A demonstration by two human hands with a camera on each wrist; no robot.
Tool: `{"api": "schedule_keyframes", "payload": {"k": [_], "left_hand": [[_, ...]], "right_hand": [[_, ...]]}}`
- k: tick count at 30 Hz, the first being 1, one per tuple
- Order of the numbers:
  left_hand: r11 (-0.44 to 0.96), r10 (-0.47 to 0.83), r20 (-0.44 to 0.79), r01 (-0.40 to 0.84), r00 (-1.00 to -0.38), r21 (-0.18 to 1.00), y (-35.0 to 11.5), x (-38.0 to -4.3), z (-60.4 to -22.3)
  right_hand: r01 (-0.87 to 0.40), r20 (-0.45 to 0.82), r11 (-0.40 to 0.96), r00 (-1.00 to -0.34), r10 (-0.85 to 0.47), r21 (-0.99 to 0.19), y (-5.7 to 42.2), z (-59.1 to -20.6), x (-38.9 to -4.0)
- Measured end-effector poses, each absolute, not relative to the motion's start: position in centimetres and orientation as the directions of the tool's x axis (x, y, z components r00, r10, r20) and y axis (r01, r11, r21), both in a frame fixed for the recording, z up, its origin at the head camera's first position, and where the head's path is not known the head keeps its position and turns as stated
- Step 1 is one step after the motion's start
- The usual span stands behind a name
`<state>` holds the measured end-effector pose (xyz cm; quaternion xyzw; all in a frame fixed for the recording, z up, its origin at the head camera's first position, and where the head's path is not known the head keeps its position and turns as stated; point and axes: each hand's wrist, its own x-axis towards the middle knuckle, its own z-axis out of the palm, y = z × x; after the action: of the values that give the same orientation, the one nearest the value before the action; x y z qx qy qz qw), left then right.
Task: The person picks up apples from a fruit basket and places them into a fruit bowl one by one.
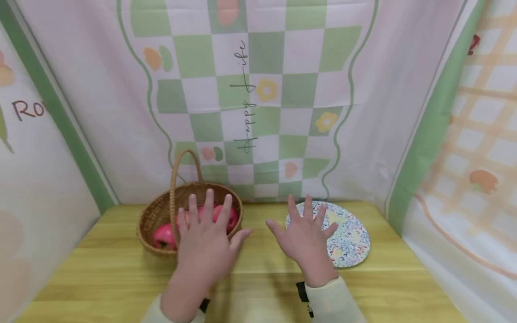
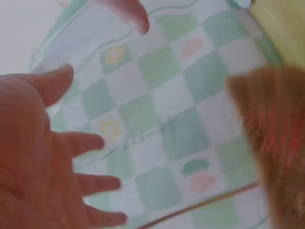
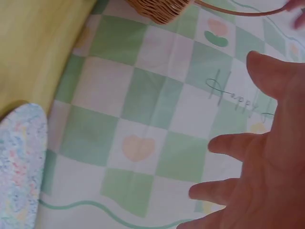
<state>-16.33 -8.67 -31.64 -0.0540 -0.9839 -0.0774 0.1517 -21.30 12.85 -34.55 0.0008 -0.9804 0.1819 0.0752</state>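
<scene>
My left hand (image 1: 208, 244), fingers spread and straight, is held palm down in front of a wicker basket (image 1: 151, 224) in the head view. Inside the basket lie several pinkish-red fruits (image 1: 164, 234), partly hidden by the hand; their exact kind is hard to tell. A tall arched handle (image 1: 173, 193) rises from the basket. My right hand (image 1: 304, 237) is likewise spread, overlapping the left part of a speckled oval board or mat (image 1: 349, 233). Both hands hold nothing. Each wrist view shows spread fingers, with the basket (image 2: 276, 143) at the left wrist view's right edge.
The wooden table (image 1: 258, 287) carries the basket at left and the speckled oval at right. A green-and-white checkered cloth (image 1: 264, 89) hangs directly behind it. Printed side curtains (image 1: 472, 188) stand along the left and right.
</scene>
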Motion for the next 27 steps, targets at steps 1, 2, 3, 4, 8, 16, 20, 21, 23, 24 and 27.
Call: {"api": "schedule_keyframes", "payload": {"k": [1,2,3,4,8,16,20,21,23,24,27], "left_hand": [[0.978,0.101,0.359,0.159,-0.928,0.133,-9.4,-15.9,-31.3],[0.974,0.115,0.409,0.184,-0.905,0.132,-10.2,-15.5,-31.1],[0.970,0.124,0.456,0.204,-0.882,0.131,-11.0,-15.2,-30.8],[0.967,0.124,0.496,0.216,-0.860,0.132,-11.9,-14.9,-30.7],[0.945,0.021,0.551,0.197,-0.834,0.262,-15.5,-14.3,-30.8],[0.839,-0.201,0.227,-0.047,-0.953,0.542,-20.4,-15.9,-33.3],[0.726,-0.156,0.009,-0.109,-0.988,0.679,-21.0,-16.9,-34.8],[0.706,-0.140,-0.020,-0.114,-0.990,0.699,-21.1,-17.0,-35.1],[0.679,-0.118,-0.052,-0.119,-0.992,0.725,-21.0,-17.3,-35.7],[0.671,-0.112,-0.059,-0.120,-0.992,0.732,-20.9,-17.4,-35.9],[0.657,-0.117,-0.059,-0.122,-0.991,0.744,-20.5,-17.6,-36.4]], "right_hand": [[-0.042,0.163,0.929,-0.986,0.020,-0.367,13.0,-34.3,-21.4],[-0.056,0.180,0.923,-0.984,0.015,-0.381,13.1,-34.0,-21.5],[-0.069,0.195,0.914,-0.981,0.011,-0.400,13.2,-33.7,-21.7],[-0.084,0.208,0.902,-0.978,0.007,-0.424,13.4,-33.4,-21.8],[-0.159,0.240,0.802,-0.971,-0.020,-0.576,14.1,-32.1,-22.3],[-0.230,0.223,0.446,-0.972,-0.070,-0.865,13.6,-29.6,-23.1],[-0.193,0.164,0.221,-0.977,-0.139,-0.956,12.2,-28.7,-23.6],[-0.179,0.154,0.164,-0.976,-0.156,-0.970,11.8,-28.5,-23.8],[-0.160,0.144,0.072,-0.972,-0.187,-0.985,11.1,-28.3,-24.2],[-0.147,0.138,0.033,-0.970,-0.198,-0.989,10.7,-28.2,-24.4],[-0.136,0.137,-0.021,-0.966,-0.218,-0.990,9.7,-28.2,-24.9]]}}
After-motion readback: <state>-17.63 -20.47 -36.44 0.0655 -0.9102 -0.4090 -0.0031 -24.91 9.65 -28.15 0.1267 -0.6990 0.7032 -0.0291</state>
